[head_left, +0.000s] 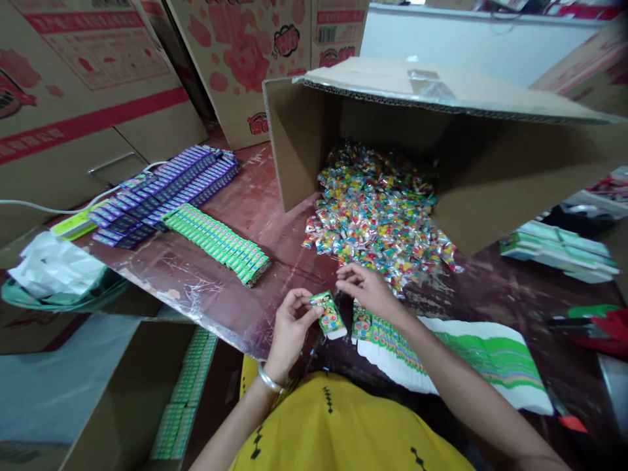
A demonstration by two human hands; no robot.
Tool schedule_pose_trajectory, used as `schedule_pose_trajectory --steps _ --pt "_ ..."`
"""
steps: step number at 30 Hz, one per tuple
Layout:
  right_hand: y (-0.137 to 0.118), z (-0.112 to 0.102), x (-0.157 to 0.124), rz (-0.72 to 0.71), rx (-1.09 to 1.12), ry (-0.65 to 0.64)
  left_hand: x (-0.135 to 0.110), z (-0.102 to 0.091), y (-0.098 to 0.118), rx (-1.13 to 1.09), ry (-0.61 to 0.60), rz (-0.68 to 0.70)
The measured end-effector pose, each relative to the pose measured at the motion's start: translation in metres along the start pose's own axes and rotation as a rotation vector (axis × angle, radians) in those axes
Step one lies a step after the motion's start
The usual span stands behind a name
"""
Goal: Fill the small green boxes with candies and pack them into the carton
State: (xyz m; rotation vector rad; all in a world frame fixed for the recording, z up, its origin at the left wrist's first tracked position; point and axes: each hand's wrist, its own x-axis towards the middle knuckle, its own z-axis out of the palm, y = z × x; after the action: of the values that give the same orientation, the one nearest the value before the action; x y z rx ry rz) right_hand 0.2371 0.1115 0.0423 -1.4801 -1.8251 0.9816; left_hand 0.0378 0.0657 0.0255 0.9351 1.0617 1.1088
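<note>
My left hand (289,327) is closed around the upper left edge of a small green printed candy box (328,317), thumb in front and the box tilted. A white flap shows at the box's lower end. Just right of it, my right hand (370,292) hovers with loosely curled fingers, thumb apart and nothing visible in them. Beyond that hand lies a heap of small clear candy packets (377,216) with multicoloured sweets, spilling from a cardboard carton (304,137) on its side. Under my right forearm runs a row of flat green-and-white boxes (490,356), partly hidden.
A row of green boxes (220,245) and stacked purple boxes (161,196) stand left on the dark red table (196,288). A power strip (73,224) lies beside them. Below left, an open carton (112,405) holds green boxes. Bundled flat boxes (559,252) lie right.
</note>
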Motion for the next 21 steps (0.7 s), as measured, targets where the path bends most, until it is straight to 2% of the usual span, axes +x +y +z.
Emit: schedule_pose_trajectory --steps 2,4,6,8,10,13,15,17,19,21 --pt "0.01 -0.005 0.015 0.027 -0.335 0.106 0.004 -0.005 -0.002 0.002 0.059 -0.013" --pt "0.018 -0.004 0.028 0.025 -0.629 0.113 0.006 -0.009 -0.004 -0.007 0.094 -0.043" --pt "0.024 0.001 0.036 0.01 -0.789 0.088 0.007 -0.013 -0.005 -0.045 0.102 -0.089" --pt "0.027 0.006 0.041 -0.001 -0.837 0.084 0.005 -0.016 -0.005 -0.09 0.095 -0.135" --pt "0.027 0.005 0.042 -0.001 -0.825 0.097 0.003 -0.019 -0.004 -0.101 0.07 -0.168" --pt "0.023 -0.008 0.039 0.006 -0.791 0.15 0.004 -0.023 -0.002 -0.014 0.022 -0.178" --pt "0.015 -0.019 0.034 0.001 -0.655 0.214 0.006 -0.025 -0.003 0.099 0.004 -0.138" --pt "0.003 -0.029 0.027 -0.018 -0.427 0.248 0.01 -0.025 -0.005 0.206 -0.009 -0.085" --pt "-0.009 -0.034 0.021 -0.049 -0.253 0.201 0.012 -0.023 -0.006 0.27 -0.031 -0.051" --pt "-0.019 -0.034 0.017 -0.074 -0.201 0.112 0.013 -0.02 -0.006 0.308 -0.06 -0.03"
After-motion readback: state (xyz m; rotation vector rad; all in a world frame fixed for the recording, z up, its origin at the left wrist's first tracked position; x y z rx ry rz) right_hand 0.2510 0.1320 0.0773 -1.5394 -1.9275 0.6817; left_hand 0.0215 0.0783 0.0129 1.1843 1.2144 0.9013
